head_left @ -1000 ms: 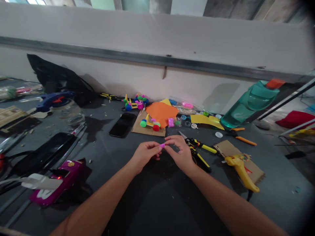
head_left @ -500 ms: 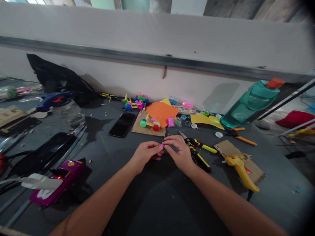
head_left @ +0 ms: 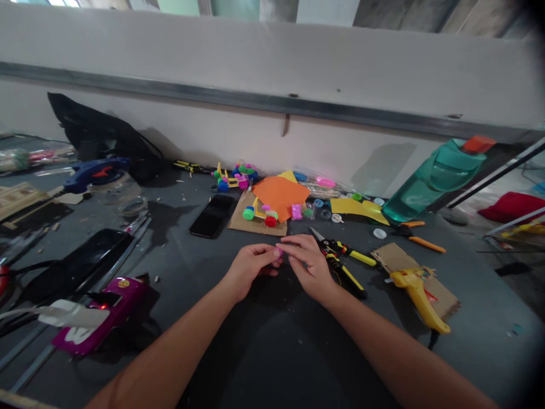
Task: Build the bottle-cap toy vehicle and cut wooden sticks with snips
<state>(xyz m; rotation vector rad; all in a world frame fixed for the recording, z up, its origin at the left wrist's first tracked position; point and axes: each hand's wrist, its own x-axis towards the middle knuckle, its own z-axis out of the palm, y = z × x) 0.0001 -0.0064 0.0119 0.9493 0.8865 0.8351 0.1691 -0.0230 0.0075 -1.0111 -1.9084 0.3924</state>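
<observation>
My left hand (head_left: 252,270) pinches a small pinkish-purple lump (head_left: 278,253) between thumb and fingers, held over the dark table. It looks like soft clay, though it is too small to be sure. My right hand (head_left: 310,264) has its fingers stretched toward the lump, the fingertips at its top edge and the thumb apart from it. Beyond the hands, a toy car (head_left: 260,213) with green and red wheels stands on cardboard (head_left: 238,222). Close by my right hand lie snips with black and yellow handles (head_left: 346,274).
Left are a phone (head_left: 213,216), a purple power strip (head_left: 102,318) and a blue glue gun (head_left: 96,170). A yellow glue gun (head_left: 419,298) rests on cardboard at right, near orange-handled pliers (head_left: 427,244). A teal bottle (head_left: 432,182) stands behind. Orange paper (head_left: 281,193) lies by the wall.
My right thumb has drawn back from the lump, and the right fingers now reach over its top. More of the lump shows in my left hand's pinch.
</observation>
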